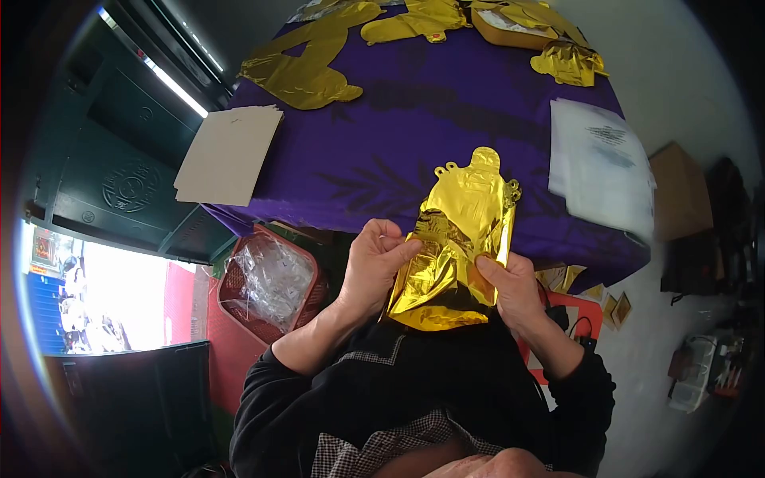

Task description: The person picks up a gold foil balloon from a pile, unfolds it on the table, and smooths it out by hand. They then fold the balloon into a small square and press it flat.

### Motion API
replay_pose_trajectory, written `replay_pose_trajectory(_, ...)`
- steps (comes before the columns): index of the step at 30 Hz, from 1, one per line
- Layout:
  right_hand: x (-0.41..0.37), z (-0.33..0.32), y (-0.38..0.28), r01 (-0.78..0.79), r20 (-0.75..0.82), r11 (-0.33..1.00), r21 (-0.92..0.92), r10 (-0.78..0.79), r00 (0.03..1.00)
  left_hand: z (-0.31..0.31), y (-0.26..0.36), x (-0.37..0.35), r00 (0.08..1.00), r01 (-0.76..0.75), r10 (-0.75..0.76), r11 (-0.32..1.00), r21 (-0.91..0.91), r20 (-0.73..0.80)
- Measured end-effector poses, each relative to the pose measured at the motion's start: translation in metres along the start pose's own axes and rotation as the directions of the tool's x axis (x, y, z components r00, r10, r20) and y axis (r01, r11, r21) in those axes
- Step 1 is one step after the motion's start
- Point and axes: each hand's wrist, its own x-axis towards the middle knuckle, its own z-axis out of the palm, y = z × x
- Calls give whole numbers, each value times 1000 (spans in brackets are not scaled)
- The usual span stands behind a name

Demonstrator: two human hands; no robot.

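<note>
A shiny gold foil balloon (470,203), flat and partly folded, is held up in front of me at the table's near edge. Small tabs with holes stick out along its upper edge, and a rounded tab rises at the top. My left hand (376,259) pinches its left side between thumb and fingers. On the right side, my right hand (510,285) grips the foil with the thumb on top and the fingers behind it. The lower part of the foil is creased and hangs close to my lap.
On the purple tablecloth (414,103) lie white cards (229,155), clear plastic bags (602,163) and more gold foil balloons (307,72). A cardboard box (510,32) sits at the far edge. Below left stands a red basket (233,291) of clear plastic; a red stool (588,319) is at right.
</note>
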Motion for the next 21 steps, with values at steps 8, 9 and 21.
replay_pose_trajectory(8,0,1,0,31,4,999,-37,-31,1000,4,6,-2,998,42,-43,999,-8,-42)
replay_pose_trajectory(9,0,1,-1,25,12,999,-33,-24,1000,1,5,-1,999,38,-38,999,-2,-21)
replay_pose_trajectory(21,5,-10,14,12,56,1000,22,-13,998,1,5,1,999,37,-37,999,4,-27)
